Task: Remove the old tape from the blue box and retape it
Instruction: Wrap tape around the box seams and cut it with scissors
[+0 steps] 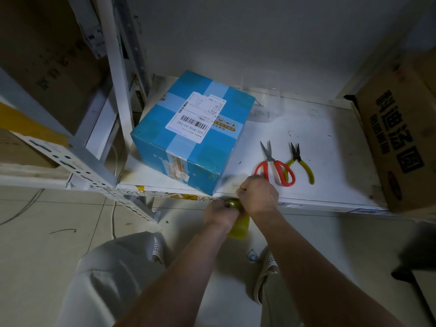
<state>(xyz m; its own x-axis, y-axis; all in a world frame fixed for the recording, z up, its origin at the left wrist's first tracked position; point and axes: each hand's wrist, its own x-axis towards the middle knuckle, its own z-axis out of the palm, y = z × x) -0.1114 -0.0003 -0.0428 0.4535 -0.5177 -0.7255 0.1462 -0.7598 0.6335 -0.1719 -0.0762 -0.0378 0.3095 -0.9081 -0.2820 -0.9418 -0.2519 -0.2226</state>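
both hands [238, 204] closed around a yellow tape roll [238, 226].

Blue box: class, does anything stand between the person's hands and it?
Nothing visible does. Both hands, left hand and right hand, work a yellowish object just off the blue box's near corner; scissors lie aside, rightward.

I face a dim plain grey wall [259, 31] at twelve o'clock. A white metal shelf [318, 142] juts out beneath it, its perforated upright [118, 74] at ten o'clock. Pale floor tiles [59, 223] spread from seven to nine o'clock.
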